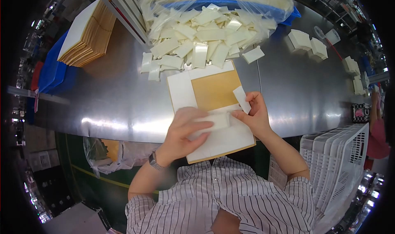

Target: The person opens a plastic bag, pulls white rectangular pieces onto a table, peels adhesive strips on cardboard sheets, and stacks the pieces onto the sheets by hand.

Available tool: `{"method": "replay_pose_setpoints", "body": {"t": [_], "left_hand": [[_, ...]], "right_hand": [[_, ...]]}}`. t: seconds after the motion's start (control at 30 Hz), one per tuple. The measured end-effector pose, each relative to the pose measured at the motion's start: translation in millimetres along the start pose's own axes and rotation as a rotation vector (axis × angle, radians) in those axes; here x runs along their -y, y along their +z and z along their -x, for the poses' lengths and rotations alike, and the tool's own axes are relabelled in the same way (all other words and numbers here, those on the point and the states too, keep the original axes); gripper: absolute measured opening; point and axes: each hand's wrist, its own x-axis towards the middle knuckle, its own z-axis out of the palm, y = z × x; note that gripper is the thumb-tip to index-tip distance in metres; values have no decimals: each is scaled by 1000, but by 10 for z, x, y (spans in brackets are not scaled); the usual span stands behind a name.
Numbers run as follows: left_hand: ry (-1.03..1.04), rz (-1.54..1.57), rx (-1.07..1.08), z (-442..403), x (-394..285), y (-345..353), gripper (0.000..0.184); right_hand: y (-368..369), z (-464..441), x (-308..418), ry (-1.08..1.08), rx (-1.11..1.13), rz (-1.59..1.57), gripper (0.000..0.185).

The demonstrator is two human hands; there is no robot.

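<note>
A label sheet (218,90), white with a bare tan backing area, lies at the table's front edge and reaches over it. My right hand (258,115) pinches a thin white label (241,98) above the sheet's right side. A pale flat plastic piece (222,121) rests on the sheet's lower part, with my right thumb close to its end. Reaching over that piece from the left is my left hand (185,130), partly smeared by motion, its visible fingers and thumb apart. Its fingers hide part of the piece.
A heap of pale plastic pieces (205,32) spills from a bagged blue bin (290,17). Tan-edged sheets (88,36) are stacked at left by a metal post (123,12). White stacks (299,40) stand at right. White baskets (333,164) are beside me; another person's arm (374,106) shows far right.
</note>
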Motion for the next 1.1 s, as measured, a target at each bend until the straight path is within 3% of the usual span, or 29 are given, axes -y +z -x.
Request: {"method": "replay_pose_setpoints", "body": {"t": [0.13, 0.23, 0.3, 0.43, 0.5, 0.63, 0.7, 0.83, 0.9, 1.1], "left_hand": [[90, 109, 5, -18, 39, 135, 36], [75, 157, 33, -16, 68, 161, 34], [-107, 235, 63, 41, 38, 170, 34], [-61, 183, 59, 118, 60, 174, 35], [-84, 173, 47, 164, 63, 187, 36], [-91, 160, 41, 194, 82, 209, 36], [-13, 140, -6, 166, 94, 227, 43], [-40, 155, -63, 164, 122, 257, 55], [-80, 212, -57, 199, 171, 271, 65], [-86, 194, -39, 216, 183, 252, 68]], "right_hand": [[13, 13, 15, 30, 8, 23, 44], [6, 7, -22, 43, -41, 6, 37], [-10, 5, 12, 128, -44, 16, 30], [7, -17, 28, 139, -91, 14, 25], [42, -36, 52, 15, -104, -1, 23], [-43, -17, 39, 4, -64, -19, 26], [-40, 45, 30, -273, 50, 91, 31], [-5, 128, 210, -516, 189, 455, 46], [63, 149, 303, -544, 224, 511, 48], [187, 155, 287, -610, 292, 580, 53]]}}
